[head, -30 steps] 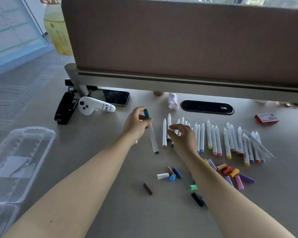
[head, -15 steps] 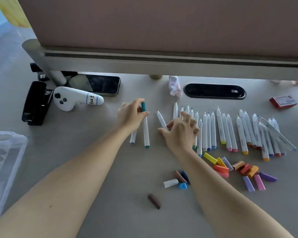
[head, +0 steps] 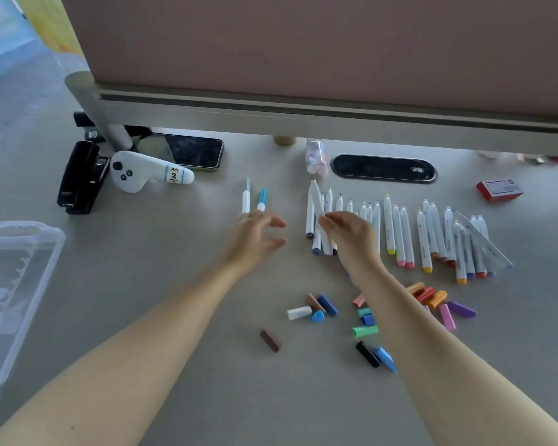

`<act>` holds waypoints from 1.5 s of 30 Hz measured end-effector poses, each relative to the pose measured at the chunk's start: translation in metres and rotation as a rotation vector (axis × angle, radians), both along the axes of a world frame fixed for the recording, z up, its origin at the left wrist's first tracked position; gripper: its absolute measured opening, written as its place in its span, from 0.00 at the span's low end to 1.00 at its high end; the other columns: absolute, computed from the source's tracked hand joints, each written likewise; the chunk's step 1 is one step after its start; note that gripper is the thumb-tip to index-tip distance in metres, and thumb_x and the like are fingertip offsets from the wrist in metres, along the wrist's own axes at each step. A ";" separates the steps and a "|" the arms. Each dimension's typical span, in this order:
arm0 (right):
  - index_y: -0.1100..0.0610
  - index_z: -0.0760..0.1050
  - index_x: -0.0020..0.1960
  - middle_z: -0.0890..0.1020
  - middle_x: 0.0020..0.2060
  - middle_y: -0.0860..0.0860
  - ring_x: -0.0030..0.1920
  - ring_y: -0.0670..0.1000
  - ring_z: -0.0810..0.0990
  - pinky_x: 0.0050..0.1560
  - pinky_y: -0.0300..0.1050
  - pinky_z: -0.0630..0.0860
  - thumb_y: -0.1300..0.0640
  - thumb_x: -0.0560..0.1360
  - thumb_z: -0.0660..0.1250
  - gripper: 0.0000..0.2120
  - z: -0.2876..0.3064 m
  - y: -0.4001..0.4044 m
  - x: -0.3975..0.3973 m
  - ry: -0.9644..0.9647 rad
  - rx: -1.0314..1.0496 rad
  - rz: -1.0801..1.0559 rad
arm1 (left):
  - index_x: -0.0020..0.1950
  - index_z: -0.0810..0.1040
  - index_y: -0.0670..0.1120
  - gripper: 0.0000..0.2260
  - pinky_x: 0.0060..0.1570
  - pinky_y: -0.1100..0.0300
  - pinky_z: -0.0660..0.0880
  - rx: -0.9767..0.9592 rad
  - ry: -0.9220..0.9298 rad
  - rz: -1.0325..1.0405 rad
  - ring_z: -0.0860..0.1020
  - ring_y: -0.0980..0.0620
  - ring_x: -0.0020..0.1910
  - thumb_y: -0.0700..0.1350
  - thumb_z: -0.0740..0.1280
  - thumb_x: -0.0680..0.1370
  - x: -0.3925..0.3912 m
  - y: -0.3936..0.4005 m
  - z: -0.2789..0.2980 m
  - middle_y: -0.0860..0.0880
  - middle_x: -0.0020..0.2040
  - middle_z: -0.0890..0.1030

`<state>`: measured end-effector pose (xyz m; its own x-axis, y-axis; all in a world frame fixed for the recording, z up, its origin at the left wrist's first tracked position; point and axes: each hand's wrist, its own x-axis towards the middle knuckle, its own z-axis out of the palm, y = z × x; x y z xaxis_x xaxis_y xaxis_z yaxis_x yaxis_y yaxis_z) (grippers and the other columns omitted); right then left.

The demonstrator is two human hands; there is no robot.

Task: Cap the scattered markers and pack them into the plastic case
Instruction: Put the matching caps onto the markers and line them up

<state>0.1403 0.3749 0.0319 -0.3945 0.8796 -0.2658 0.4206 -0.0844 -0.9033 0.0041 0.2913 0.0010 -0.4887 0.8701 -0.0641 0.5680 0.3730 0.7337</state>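
One handwritten label, "Hoot", marks the white game-style controller (head: pixel 149 173) on the grey table (head: pixel 174 365). The left hand (head: pixel 255 238) hovers with fingers spread, holding nothing; half a second ago it gripped the teal-capped white marker (head: pixel 262 199), now lying beside it. The right hand (head: pixel 351 236) pinches a white uncapped marker (head: pixel 318 204) lifted from the row. The clear plastic case (head: pixel 16 284) sits far left.

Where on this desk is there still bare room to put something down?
Bare desk lies between the plastic case at the left and the brown cap, in front of the stapler. A smaller gap sits between the two set-aside markers and the marker row. It is crowded on the right: the row, with the loose caps in front.
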 end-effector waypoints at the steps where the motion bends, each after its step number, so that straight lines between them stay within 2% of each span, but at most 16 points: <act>1: 0.57 0.77 0.49 0.76 0.34 0.44 0.37 0.42 0.73 0.36 0.30 0.69 0.58 0.75 0.65 0.05 -0.001 0.000 0.005 0.006 -0.008 0.001 | 0.52 0.80 0.40 0.11 0.59 0.59 0.66 -0.016 -0.011 -0.054 0.73 0.45 0.59 0.38 0.71 0.70 0.007 -0.003 -0.001 0.45 0.52 0.78; 4: 0.58 0.76 0.52 0.75 0.36 0.43 0.37 0.40 0.72 0.38 0.30 0.69 0.57 0.75 0.65 0.07 -0.002 -0.004 0.011 -0.036 -0.045 0.003 | 0.50 0.81 0.43 0.08 0.53 0.65 0.65 -0.119 0.004 -0.191 0.73 0.50 0.55 0.39 0.71 0.71 0.017 -0.011 -0.004 0.50 0.48 0.76; 6: 0.59 0.77 0.52 0.76 0.36 0.44 0.38 0.42 0.73 0.38 0.32 0.70 0.57 0.75 0.65 0.08 -0.005 -0.006 0.016 -0.035 -0.083 -0.014 | 0.49 0.81 0.44 0.07 0.55 0.63 0.65 -0.178 0.044 -0.245 0.72 0.50 0.55 0.42 0.70 0.72 0.023 -0.016 -0.006 0.48 0.51 0.78; 7: 0.59 0.77 0.51 0.77 0.36 0.45 0.38 0.43 0.74 0.39 0.33 0.71 0.58 0.75 0.65 0.08 -0.001 -0.012 0.050 -0.008 -0.093 -0.027 | 0.50 0.81 0.45 0.07 0.56 0.61 0.66 -0.193 0.072 -0.278 0.72 0.51 0.55 0.42 0.70 0.72 0.056 -0.022 -0.002 0.48 0.52 0.78; 8: 0.59 0.77 0.50 0.77 0.37 0.46 0.38 0.44 0.75 0.39 0.35 0.72 0.58 0.75 0.65 0.07 0.003 -0.018 0.076 0.016 -0.095 -0.023 | 0.50 0.81 0.45 0.08 0.58 0.60 0.67 -0.213 0.077 -0.287 0.72 0.51 0.55 0.42 0.70 0.72 0.081 -0.025 0.003 0.48 0.52 0.77; 11: 0.53 0.75 0.41 0.77 0.37 0.48 0.37 0.46 0.75 0.37 0.38 0.73 0.58 0.75 0.64 0.04 -0.002 -0.019 0.079 0.045 -0.126 -0.018 | 0.52 0.81 0.47 0.10 0.61 0.58 0.66 -0.253 0.094 -0.270 0.71 0.51 0.57 0.41 0.70 0.72 0.080 -0.025 0.000 0.48 0.53 0.76; 15: 0.57 0.74 0.44 0.76 0.36 0.47 0.38 0.46 0.75 0.43 0.44 0.77 0.59 0.75 0.64 0.02 0.003 -0.023 0.076 0.095 -0.166 -0.036 | 0.49 0.82 0.46 0.07 0.54 0.60 0.65 -0.266 0.172 -0.247 0.70 0.50 0.55 0.43 0.70 0.72 0.072 -0.024 -0.001 0.48 0.50 0.76; 18: 0.55 0.73 0.40 0.76 0.35 0.47 0.39 0.47 0.76 0.44 0.44 0.77 0.59 0.75 0.64 0.05 0.007 -0.026 0.082 0.099 -0.182 -0.035 | 0.39 0.78 0.46 0.03 0.38 0.65 0.67 -0.175 -0.042 -0.073 0.72 0.52 0.42 0.41 0.71 0.71 0.076 -0.026 0.003 0.50 0.39 0.75; 21: 0.53 0.71 0.39 0.77 0.35 0.47 0.36 0.46 0.77 0.39 0.40 0.76 0.59 0.74 0.65 0.06 0.011 -0.026 0.082 0.080 -0.191 -0.026 | 0.35 0.71 0.49 0.11 0.37 0.68 0.67 -0.050 -0.322 0.081 0.70 0.56 0.36 0.38 0.68 0.73 0.077 -0.026 0.012 0.52 0.35 0.73; 24: 0.53 0.71 0.41 0.78 0.35 0.49 0.33 0.45 0.76 0.33 0.37 0.75 0.60 0.74 0.66 0.05 0.016 -0.029 0.079 0.076 -0.198 0.025 | 0.46 0.73 0.48 0.06 0.34 0.71 0.68 0.056 -0.465 0.191 0.70 0.56 0.35 0.37 0.64 0.76 0.075 -0.029 0.029 0.50 0.35 0.71; 26: 0.54 0.73 0.44 0.77 0.34 0.50 0.32 0.47 0.74 0.32 0.38 0.72 0.61 0.74 0.65 0.03 0.021 -0.032 0.076 0.083 -0.183 0.067 | 0.55 0.73 0.50 0.11 0.30 0.75 0.68 0.083 -0.541 0.229 0.70 0.56 0.34 0.36 0.59 0.78 0.072 -0.031 0.038 0.50 0.36 0.71; 28: 0.55 0.74 0.47 0.75 0.33 0.50 0.31 0.47 0.71 0.31 0.37 0.69 0.62 0.74 0.65 0.04 0.025 -0.035 0.072 0.084 -0.144 0.096 | 0.54 0.74 0.51 0.13 0.29 0.71 0.67 0.105 -0.606 0.296 0.71 0.57 0.32 0.36 0.56 0.79 0.071 -0.031 0.047 0.52 0.33 0.73; 32: 0.56 0.77 0.47 0.74 0.30 0.50 0.29 0.46 0.67 0.26 0.31 0.65 0.63 0.73 0.66 0.05 0.035 -0.040 0.064 0.118 -0.109 0.131 | 0.41 0.71 0.49 0.10 0.33 0.63 0.64 0.229 -0.824 0.522 0.75 0.63 0.21 0.37 0.59 0.78 0.064 -0.031 0.061 0.57 0.20 0.77; 37: 0.59 0.80 0.51 0.77 0.33 0.47 0.33 0.46 0.72 0.33 0.33 0.69 0.65 0.72 0.67 0.09 0.045 -0.043 0.057 0.111 -0.075 0.212 | 0.38 0.69 0.48 0.09 0.34 0.64 0.66 0.326 -0.913 0.608 0.74 0.64 0.20 0.39 0.62 0.78 0.057 -0.036 0.073 0.56 0.20 0.78; 43: 0.59 0.80 0.51 0.75 0.32 0.46 0.31 0.42 0.70 0.27 0.25 0.66 0.66 0.71 0.68 0.10 0.050 -0.043 0.052 0.094 -0.027 0.264 | 0.38 0.69 0.47 0.08 0.32 0.66 0.67 0.311 -0.876 0.612 0.74 0.64 0.19 0.39 0.64 0.77 0.054 -0.034 0.078 0.57 0.20 0.77; 45: 0.57 0.80 0.49 0.75 0.32 0.46 0.31 0.42 0.70 0.27 0.25 0.66 0.65 0.71 0.68 0.08 0.051 -0.043 0.050 0.082 -0.019 0.278 | 0.38 0.69 0.47 0.08 0.33 0.66 0.68 0.298 -0.860 0.591 0.74 0.64 0.19 0.38 0.64 0.76 0.055 -0.032 0.079 0.56 0.20 0.77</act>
